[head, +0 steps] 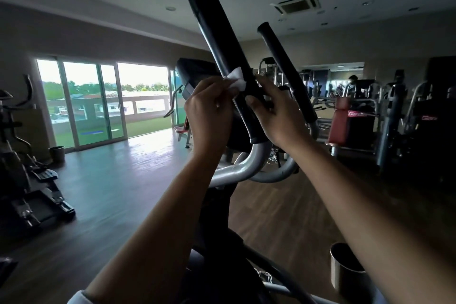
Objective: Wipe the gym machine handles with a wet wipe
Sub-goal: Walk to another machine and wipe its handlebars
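Note:
A long black padded handle [212, 29] of the gym machine rises diagonally through the middle of the head view. My left hand [209, 111] presses a small white wet wipe [237, 80] against the left side of this handle, about two thirds of the way down. My right hand [274, 111] grips the same handle from the right, thumb across the black grip, just below the wipe. A second, thinner black handle [286, 69] stands behind to the right, untouched. Both grips end in curved grey metal tubes [249, 163]. The machine's dark console [197, 74] sits behind my left hand.
Another exercise machine [27, 175] stands at the left on the wooden floor. A small bin [57, 153] sits by the glass sliding doors [103, 101]. Red and black weight machines [357, 118] fill the right side. A metal bin [345, 271] stands at the lower right.

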